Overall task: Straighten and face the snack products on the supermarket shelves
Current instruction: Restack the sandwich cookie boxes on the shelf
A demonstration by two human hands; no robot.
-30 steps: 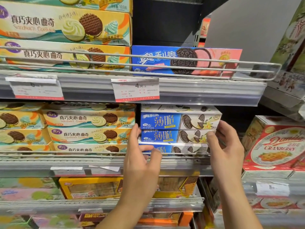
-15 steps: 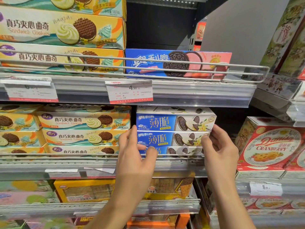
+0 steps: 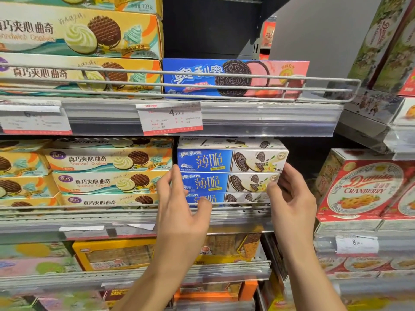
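Observation:
Three blue-and-white Oreo thin boxes (image 3: 224, 162) lie stacked on the middle shelf, fronts facing out. The top box juts a little further right than the two under it. My left hand (image 3: 179, 212) is at the stack's left end, with its fingers in the gap beside the sandwich cookie boxes (image 3: 107, 162) and its thumb on the front of the bottom box. My right hand (image 3: 292, 203) wraps the right end of the middle box, thumb on the front and fingers behind the end. A wire rail (image 3: 242, 204) crosses in front of the bottom box.
A blue-and-pink Oreo box (image 3: 235, 77) sits alone on the shelf above, with dark open space over it and a price tag (image 3: 170, 117) below. Red Danisa cranberry boxes (image 3: 359, 189) stand to the right. Yellow cracker boxes (image 3: 116, 254) fill the lower shelf.
Both hands have stayed at the two ends of the Oreo thin stack. The left fingers have slid slightly deeper beside it. The camera has drifted a little to the right.

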